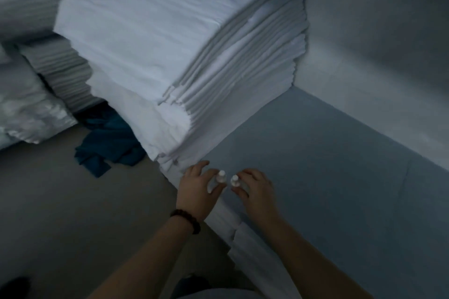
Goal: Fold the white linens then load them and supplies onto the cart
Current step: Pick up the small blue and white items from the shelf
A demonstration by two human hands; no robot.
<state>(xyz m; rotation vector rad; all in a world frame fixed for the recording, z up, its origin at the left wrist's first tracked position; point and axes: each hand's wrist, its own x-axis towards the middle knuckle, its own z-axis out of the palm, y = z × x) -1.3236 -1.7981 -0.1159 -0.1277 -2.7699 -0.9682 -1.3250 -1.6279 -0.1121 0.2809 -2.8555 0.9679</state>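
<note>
Surroundings: a tall stack (170, 56) of folded white linens fills the upper centre of the frame. Its near corner stands just above the hands, and its right end touches the wall (376, 31). At left, a lower stack (60, 68) and plastic-wrapped bundles (29, 109) lie close together. A teal cloth (109, 143) lies crumpled on the floor (73, 213), partly under the tall stack's left edge.

Open room: a flat sheet-covered surface (340, 177) runs from centre to lower right, bounded by the wall above. Its near edge runs diagonally from the stack's corner toward the lower centre, and layered white folds hang over it. The floor lies open at lower left.

Task items: two small white-capped bottles sit at centre, slightly below the middle, just beside each other over the surface's near edge. The left bottle (220, 178) slants from lower left to upper right, cap uppermost. The right bottle (235, 181) shows only its cap, which also points up the frame.

Hands: the left hand (199, 187), with a dark bracelet (187, 221) at the wrist, has its fingers curled round the left bottle. The right hand (257, 192) pinches the right bottle.
</note>
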